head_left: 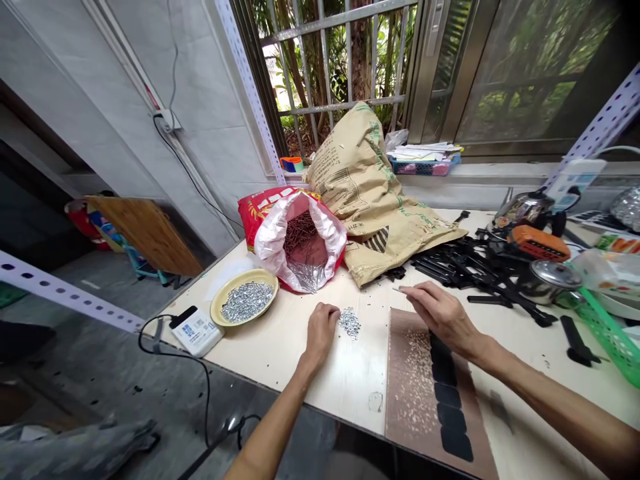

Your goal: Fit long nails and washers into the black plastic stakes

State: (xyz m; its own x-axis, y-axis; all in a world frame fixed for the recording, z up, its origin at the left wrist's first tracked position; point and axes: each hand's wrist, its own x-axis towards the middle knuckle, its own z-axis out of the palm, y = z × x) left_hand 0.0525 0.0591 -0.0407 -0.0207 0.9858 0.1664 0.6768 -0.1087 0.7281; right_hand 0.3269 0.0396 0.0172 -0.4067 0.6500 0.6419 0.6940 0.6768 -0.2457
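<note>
Beside a small pile of shiny metal pieces [350, 323] on the pale table, my left hand [323, 327] rests with its fingers curled together at the pile's left edge; what they hold, if anything, is hidden. My right hand [440, 313] pinches a small thin metal piece [399, 290] over the top of a brown board [410, 427]. Black rounded pads [451, 419] lie in a column on that board, next to many pale specks. A yellow dish [219, 313] of similar metal pieces stands left of my left hand.
An open red-and-white bag [270, 233] of screws and a large brown paper sack [350, 193] stand at the back. Black plastic parts [460, 263], an orange tool [537, 243] and a green basket [610, 340] are right. A white box [197, 332] with cables sits at the left edge.
</note>
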